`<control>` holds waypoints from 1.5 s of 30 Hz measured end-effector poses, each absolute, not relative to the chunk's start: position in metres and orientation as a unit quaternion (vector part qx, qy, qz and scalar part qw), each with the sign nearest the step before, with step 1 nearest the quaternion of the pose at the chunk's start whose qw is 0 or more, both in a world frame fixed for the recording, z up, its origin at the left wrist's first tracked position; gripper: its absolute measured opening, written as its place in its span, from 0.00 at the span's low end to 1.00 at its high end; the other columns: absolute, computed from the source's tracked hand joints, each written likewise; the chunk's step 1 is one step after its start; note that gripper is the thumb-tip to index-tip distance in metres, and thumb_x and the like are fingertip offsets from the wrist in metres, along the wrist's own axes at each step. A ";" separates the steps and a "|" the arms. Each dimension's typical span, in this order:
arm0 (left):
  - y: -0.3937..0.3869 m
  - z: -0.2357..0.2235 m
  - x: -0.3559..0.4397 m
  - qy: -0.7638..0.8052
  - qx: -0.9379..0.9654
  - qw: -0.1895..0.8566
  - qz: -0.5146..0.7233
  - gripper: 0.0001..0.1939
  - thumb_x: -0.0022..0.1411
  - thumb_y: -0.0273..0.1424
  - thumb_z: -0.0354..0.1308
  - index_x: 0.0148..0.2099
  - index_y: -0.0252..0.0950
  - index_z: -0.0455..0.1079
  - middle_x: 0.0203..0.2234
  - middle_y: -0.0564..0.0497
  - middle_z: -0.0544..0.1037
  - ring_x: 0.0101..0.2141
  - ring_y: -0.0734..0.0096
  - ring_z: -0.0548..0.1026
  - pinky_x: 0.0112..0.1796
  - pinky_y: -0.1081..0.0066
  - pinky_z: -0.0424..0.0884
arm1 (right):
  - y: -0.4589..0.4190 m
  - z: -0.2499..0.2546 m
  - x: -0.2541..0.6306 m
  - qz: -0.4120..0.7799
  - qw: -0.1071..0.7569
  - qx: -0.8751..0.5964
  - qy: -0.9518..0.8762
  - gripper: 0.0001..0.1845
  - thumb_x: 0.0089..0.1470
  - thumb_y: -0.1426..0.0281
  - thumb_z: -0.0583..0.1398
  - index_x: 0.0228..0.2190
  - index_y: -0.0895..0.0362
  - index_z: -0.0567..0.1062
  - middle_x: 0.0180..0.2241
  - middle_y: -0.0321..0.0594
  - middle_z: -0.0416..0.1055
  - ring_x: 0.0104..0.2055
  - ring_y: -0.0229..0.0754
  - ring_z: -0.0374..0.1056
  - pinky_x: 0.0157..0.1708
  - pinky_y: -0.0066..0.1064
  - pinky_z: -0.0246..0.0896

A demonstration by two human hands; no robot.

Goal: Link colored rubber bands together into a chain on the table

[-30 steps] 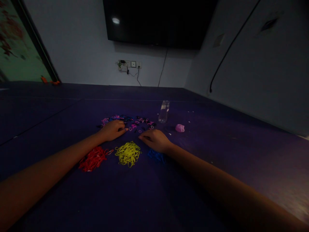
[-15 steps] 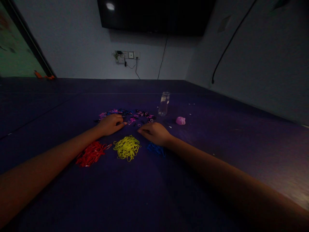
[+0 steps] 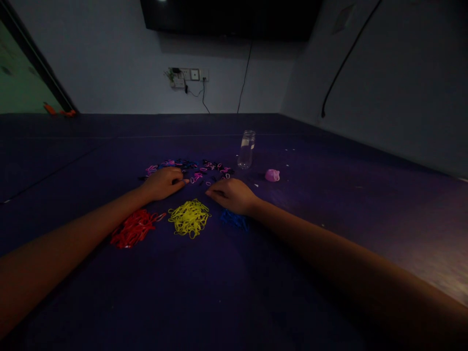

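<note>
Both hands have barely shifted, the left hand and right hand still resting loosely curled, gripping nothing visible, on the mixed bands beyond the yellow pile.

bottle behind scattered bands | three band piles nearest, in a row

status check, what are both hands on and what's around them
Left hand and right hand palm-down at the mixed loose bands, grip unclear. Sorted red pile, yellow pile, blue pile nearer. Clear bottle and pink cap stand apart, right.
</note>
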State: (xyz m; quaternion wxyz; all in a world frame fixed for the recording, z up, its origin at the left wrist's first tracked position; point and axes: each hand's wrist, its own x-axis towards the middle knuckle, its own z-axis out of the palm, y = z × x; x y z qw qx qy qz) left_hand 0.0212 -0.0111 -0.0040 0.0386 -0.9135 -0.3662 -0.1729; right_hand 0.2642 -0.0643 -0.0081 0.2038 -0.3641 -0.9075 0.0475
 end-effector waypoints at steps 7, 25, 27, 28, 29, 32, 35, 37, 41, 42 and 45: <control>-0.010 -0.004 0.021 -0.362 -0.915 0.035 -0.172 0.20 0.65 0.38 0.47 0.22 0.35 0.61 0.19 0.54 0.63 0.24 0.74 0.63 0.29 0.70 0.58 | -0.066 -0.005 0.263 0.057 0.194 -0.370 -0.907 0.15 0.61 0.67 0.51 0.33 0.57 0.77 0.34 0.40 0.74 0.34 0.36 0.66 0.32 0.28 0.51; -0.007 -0.003 0.018 -0.385 -0.910 0.054 -0.147 0.23 0.63 0.44 0.45 0.22 0.34 0.59 0.21 0.55 0.60 0.26 0.75 0.62 0.33 0.72 0.59 | -0.058 -0.010 0.265 0.074 0.210 -0.354 -0.908 0.17 0.62 0.64 0.50 0.37 0.59 0.76 0.31 0.37 0.70 0.35 0.37 0.64 0.34 0.28 0.49; -0.007 -0.003 0.018 -0.388 -0.908 0.059 -0.145 0.23 0.64 0.44 0.45 0.22 0.34 0.59 0.21 0.55 0.60 0.27 0.76 0.62 0.34 0.71 0.59 | -0.057 -0.011 0.266 0.074 0.215 -0.350 -0.909 0.17 0.62 0.64 0.50 0.36 0.59 0.76 0.31 0.36 0.69 0.35 0.36 0.63 0.34 0.28 0.49; -0.007 -0.002 0.018 -0.389 -0.907 0.059 -0.147 0.23 0.64 0.44 0.45 0.22 0.34 0.59 0.21 0.55 0.60 0.27 0.75 0.62 0.34 0.71 0.59 | -0.057 -0.011 0.266 0.072 0.216 -0.350 -0.908 0.17 0.62 0.64 0.50 0.36 0.59 0.76 0.31 0.36 0.69 0.35 0.36 0.63 0.34 0.28 0.49; -0.007 -0.002 0.018 -0.390 -0.907 0.058 -0.148 0.23 0.64 0.44 0.45 0.22 0.34 0.59 0.21 0.55 0.60 0.27 0.75 0.62 0.34 0.71 0.59 | -0.057 -0.011 0.266 0.071 0.216 -0.353 -0.908 0.17 0.62 0.64 0.50 0.36 0.59 0.76 0.31 0.36 0.69 0.35 0.36 0.63 0.34 0.28 0.49; -0.008 -0.002 0.018 -0.392 -0.906 0.043 -0.151 0.22 0.63 0.43 0.46 0.23 0.35 0.59 0.20 0.54 0.61 0.26 0.74 0.63 0.33 0.71 0.59 | -0.059 -0.010 0.265 0.067 0.211 -0.360 -0.906 0.16 0.62 0.65 0.50 0.35 0.59 0.76 0.31 0.37 0.70 0.34 0.36 0.63 0.34 0.28 0.49; -0.009 -0.001 0.019 -0.392 -0.907 0.033 -0.151 0.21 0.63 0.43 0.46 0.22 0.36 0.60 0.20 0.54 0.62 0.26 0.72 0.64 0.31 0.71 0.59 | -0.061 -0.009 0.264 0.059 0.207 -0.364 -0.906 0.15 0.61 0.66 0.51 0.35 0.58 0.76 0.31 0.38 0.72 0.33 0.36 0.63 0.32 0.28 0.49; -0.010 -0.001 0.020 -0.391 -0.908 0.035 -0.148 0.21 0.63 0.42 0.46 0.22 0.36 0.59 0.20 0.53 0.63 0.26 0.71 0.64 0.30 0.71 0.58 | -0.063 -0.008 0.263 0.056 0.204 -0.364 -0.907 0.15 0.61 0.67 0.51 0.35 0.58 0.76 0.33 0.39 0.73 0.33 0.36 0.64 0.32 0.28 0.50; -0.011 -0.002 0.021 -0.375 -0.913 0.030 -0.158 0.20 0.64 0.40 0.45 0.22 0.36 0.60 0.20 0.53 0.64 0.25 0.71 0.65 0.29 0.71 0.58 | -0.065 -0.006 0.263 0.054 0.192 -0.370 -0.907 0.15 0.61 0.67 0.51 0.34 0.57 0.76 0.34 0.40 0.74 0.34 0.36 0.66 0.32 0.28 0.52; -0.011 -0.002 0.021 -0.371 -0.913 0.031 -0.164 0.20 0.64 0.39 0.46 0.22 0.36 0.60 0.20 0.52 0.64 0.25 0.71 0.65 0.29 0.71 0.58 | -0.065 -0.006 0.263 0.057 0.194 -0.369 -0.907 0.15 0.61 0.67 0.51 0.33 0.57 0.76 0.34 0.40 0.75 0.34 0.37 0.66 0.32 0.28 0.52; -0.010 -0.004 0.021 -0.363 -0.914 0.034 -0.177 0.19 0.64 0.37 0.47 0.22 0.35 0.61 0.20 0.53 0.65 0.25 0.71 0.65 0.29 0.71 0.59 | -0.065 -0.007 0.264 0.063 0.200 -0.367 -0.906 0.15 0.61 0.68 0.51 0.34 0.58 0.77 0.35 0.41 0.75 0.35 0.37 0.68 0.32 0.28 0.52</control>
